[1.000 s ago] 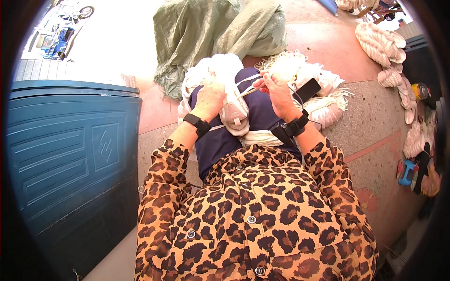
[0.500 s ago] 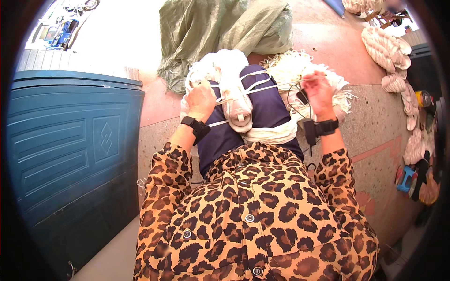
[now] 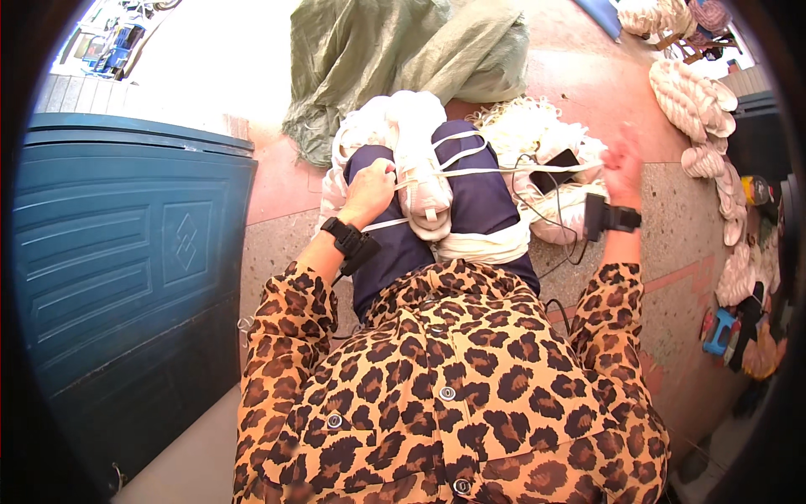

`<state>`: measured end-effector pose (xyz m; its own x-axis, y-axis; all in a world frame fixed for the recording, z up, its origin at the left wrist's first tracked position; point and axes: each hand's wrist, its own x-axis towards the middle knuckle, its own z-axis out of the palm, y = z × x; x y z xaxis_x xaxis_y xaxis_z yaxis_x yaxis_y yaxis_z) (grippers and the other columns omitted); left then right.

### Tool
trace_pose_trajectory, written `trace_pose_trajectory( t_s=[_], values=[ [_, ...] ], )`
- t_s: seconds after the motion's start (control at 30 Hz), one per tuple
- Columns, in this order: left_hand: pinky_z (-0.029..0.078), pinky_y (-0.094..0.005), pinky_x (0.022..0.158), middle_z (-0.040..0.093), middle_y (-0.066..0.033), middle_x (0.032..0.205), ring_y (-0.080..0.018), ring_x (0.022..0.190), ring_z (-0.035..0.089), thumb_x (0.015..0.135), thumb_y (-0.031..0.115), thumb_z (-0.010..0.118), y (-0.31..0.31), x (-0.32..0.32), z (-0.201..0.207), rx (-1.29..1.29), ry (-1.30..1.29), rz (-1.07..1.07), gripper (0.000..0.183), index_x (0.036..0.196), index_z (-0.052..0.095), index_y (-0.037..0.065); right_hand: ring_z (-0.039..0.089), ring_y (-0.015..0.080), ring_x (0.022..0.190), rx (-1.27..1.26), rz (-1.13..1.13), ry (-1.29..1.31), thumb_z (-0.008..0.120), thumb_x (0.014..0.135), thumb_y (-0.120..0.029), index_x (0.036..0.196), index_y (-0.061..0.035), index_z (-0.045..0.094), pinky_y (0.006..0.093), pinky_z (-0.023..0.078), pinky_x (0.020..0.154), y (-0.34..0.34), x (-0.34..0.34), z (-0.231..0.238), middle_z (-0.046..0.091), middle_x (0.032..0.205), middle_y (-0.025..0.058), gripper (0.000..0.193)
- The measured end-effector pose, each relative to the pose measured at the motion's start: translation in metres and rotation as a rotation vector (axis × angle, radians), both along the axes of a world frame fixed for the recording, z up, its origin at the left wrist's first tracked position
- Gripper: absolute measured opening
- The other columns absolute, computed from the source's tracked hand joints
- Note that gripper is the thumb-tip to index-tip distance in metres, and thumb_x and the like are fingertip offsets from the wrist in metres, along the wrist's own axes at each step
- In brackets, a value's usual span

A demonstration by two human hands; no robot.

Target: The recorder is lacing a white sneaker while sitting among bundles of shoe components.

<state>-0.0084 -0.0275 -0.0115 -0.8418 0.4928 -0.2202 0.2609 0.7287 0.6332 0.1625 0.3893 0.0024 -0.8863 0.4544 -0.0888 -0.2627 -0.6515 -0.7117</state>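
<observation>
A white shoe (image 3: 425, 189) lies between my thighs, toe end away from me; more white shoes (image 3: 378, 118) are bunched just beyond it. My left hand (image 3: 372, 191) is closed beside the shoe, pinching a white shoelace at its edge. From there the shoelace (image 3: 520, 170) runs taut across the shoe and my right thigh to my right hand (image 3: 622, 172). That hand is out to the right and smeared by motion, though the lace ends in its fingers. Loops of lace (image 3: 462, 147) lie over my right knee, and a white bundle (image 3: 487, 244) rests on that thigh.
Past my right knee lie a heap of loose white laces (image 3: 537, 126) and a black phone-like device (image 3: 554, 170) with a cable. A grey-green sack (image 3: 403, 50) stands ahead, a blue door (image 3: 134, 235) at left. Shoe bundles (image 3: 684, 101) and a blue-handled tool (image 3: 719, 332) line the right.
My right hand has swung outward to the right, drawing the lace longer and uncovering the black device. My left hand has shifted slightly toward me and to the right.
</observation>
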Motion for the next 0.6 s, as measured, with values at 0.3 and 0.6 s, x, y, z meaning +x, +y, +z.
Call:
trace_pose_trajectory(
  t_s=[0.3, 0.6],
  values=[
    [0.046, -0.0312, 0.060, 0.062, -0.0108, 0.066, -0.0183, 0.061, 0.061, 0.082, 0.020, 0.050, -0.004, 0.007, 0.007, -0.052, -0.046, -0.043, 0.022, 0.092, 0.058, 0.002, 0.060, 0.0288, 0.073, 1.781, 0.416, -0.268, 0.054, 0.070, -0.009, 0.089, -0.0100, 0.064, 0.0368, 0.047, 0.065, -0.197, -0.124, 0.000, 0.061, 0.074, 0.0164, 0.022],
    [0.044, -0.0298, 0.056, 0.061, -0.0084, 0.065, -0.0178, 0.058, 0.057, 0.079, 0.022, 0.058, -0.013, 0.011, 0.009, 0.102, -0.233, -0.086, 0.024, 0.083, 0.060, -0.001, 0.062, 0.0260, 0.062, 2.257, 0.317, -0.259, 0.055, 0.068, -0.012, 0.061, -0.0071, 0.064, 0.0353, 0.049, 0.057, -0.208, -0.151, -0.002, 0.061, 0.062, 0.0122, 0.012]
  ],
)
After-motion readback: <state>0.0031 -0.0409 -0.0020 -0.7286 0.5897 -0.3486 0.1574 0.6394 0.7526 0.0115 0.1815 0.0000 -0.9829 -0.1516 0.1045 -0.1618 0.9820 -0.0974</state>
